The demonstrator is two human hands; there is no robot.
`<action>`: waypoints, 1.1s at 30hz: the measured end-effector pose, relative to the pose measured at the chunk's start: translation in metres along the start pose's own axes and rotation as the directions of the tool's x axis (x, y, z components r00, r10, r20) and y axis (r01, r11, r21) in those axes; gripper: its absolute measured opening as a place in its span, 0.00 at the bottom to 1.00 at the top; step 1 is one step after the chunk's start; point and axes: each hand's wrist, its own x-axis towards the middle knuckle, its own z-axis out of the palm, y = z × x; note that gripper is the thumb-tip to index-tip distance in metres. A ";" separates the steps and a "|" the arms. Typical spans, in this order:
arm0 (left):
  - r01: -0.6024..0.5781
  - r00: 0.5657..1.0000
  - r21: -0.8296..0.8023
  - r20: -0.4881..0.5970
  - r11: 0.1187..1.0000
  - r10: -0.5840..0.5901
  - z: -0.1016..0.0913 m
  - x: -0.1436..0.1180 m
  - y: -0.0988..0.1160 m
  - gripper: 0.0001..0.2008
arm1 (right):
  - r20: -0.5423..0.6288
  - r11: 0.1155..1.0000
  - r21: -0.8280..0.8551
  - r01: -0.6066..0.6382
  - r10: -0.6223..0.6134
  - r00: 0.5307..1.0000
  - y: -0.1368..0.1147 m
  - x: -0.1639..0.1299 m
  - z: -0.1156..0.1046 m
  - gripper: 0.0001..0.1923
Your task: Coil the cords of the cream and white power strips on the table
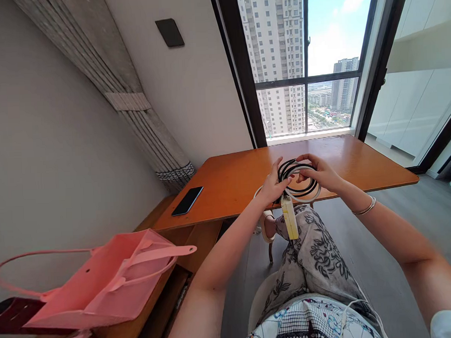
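The person is holding a coil of cables [299, 180] between both hands, just over the near edge of the table [241, 181]. The left hand [273, 186] is curling its fingers around the coil's left side, thumb pressing on top. The right hand [321, 172] is gripping the right side, fingers bent over the loops. A yellow tag [289, 217] is hanging from the coil. A phone [187, 200] is lying near the table's left edge, and a pink bag [107, 281] is sitting on a lower shelf.

Orange-brown wooden table [241, 181] sits by the window. Just a dark phone [187, 201] lying flat near its left edge.
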 end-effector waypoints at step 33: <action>0.468 0.876 -0.363 0.312 0.806 -0.368 -0.002 -0.003 0.023 0.17 | 0.518 0.069 -0.815 0.575 -0.356 0.778 -0.002 -0.005 -0.023 0.15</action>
